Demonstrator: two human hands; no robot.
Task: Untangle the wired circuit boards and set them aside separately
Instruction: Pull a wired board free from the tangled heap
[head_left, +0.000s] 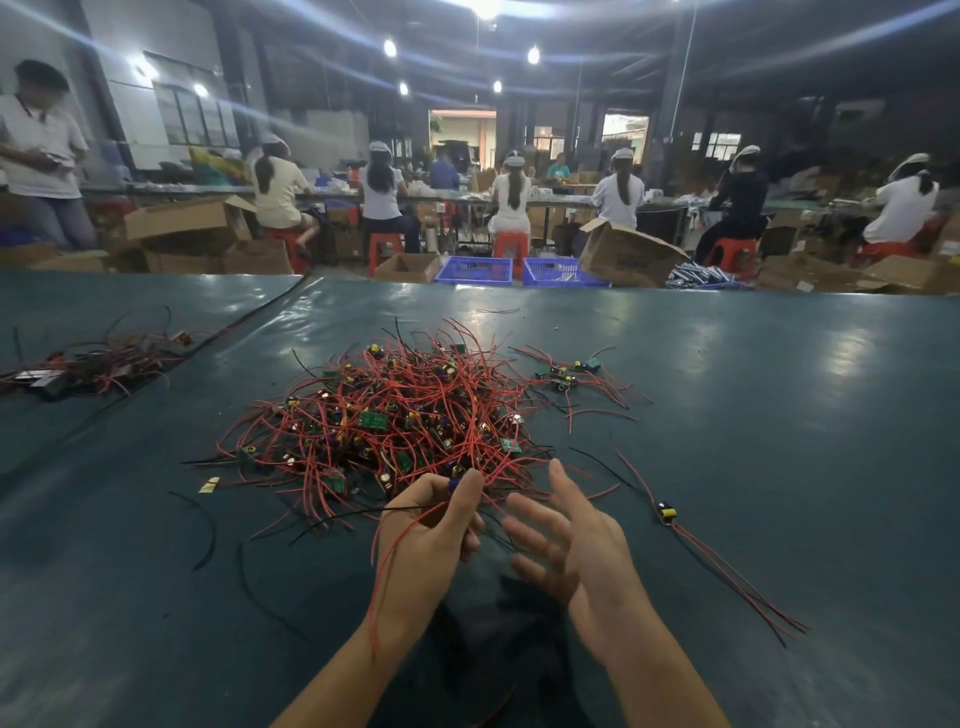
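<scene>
A tangled heap of small green circuit boards with red and black wires (395, 415) lies in the middle of the dark green table. My left hand (431, 530) pinches one wired board (456, 482) at the heap's near edge, and its red wire loops down over my wrist. My right hand (566, 540) hovers just right of it, fingers spread and holding nothing. One separated board with long red wires (666, 512) lies to the right. A small group of separated boards (566, 371) sits behind it, at the heap's far right.
Another bundle of wired parts (88, 358) lies at the far left on the table (779, 415). Loose black wires (208, 530) trail near the front left. Beyond the table's far edge are blue crates (475, 270), cardboard boxes and seated workers.
</scene>
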